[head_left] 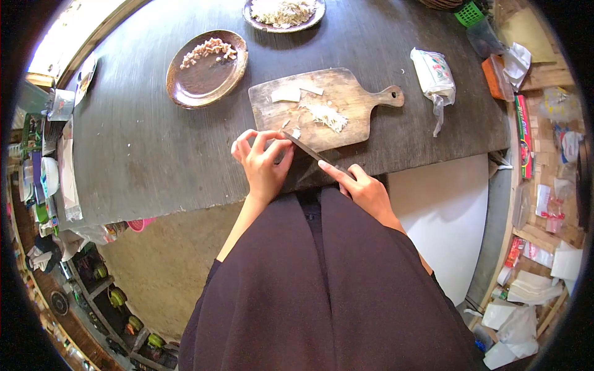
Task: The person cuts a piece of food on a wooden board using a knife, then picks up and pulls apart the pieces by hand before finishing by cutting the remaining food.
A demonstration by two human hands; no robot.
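My right hand point(364, 193) is wrapped around the handle of a knife point(303, 147), with the index finger stretched along it. The blade points up and left over the near edge of a wooden cutting board point(356, 123). Beside the blade's tip, my left hand point(265, 162) has its thumb and fingertips drawn together; anything between them is too small to make out. On the board lie a pile of thin pale shreds point(328, 116), a flat white slice point(286, 94) and a smaller white piece point(311, 89). A few shreds are scattered close to the left fingers.
A brown plate point(192, 89) with small pinkish chunks point(209, 52) stands left of the board. Farther back is another plate point(266, 26) heaped with pale shreds point(283, 11). A white plastic packet point(433, 77) lies right of the board's handle. Household items crowd both sides of the dark table point(148, 167).
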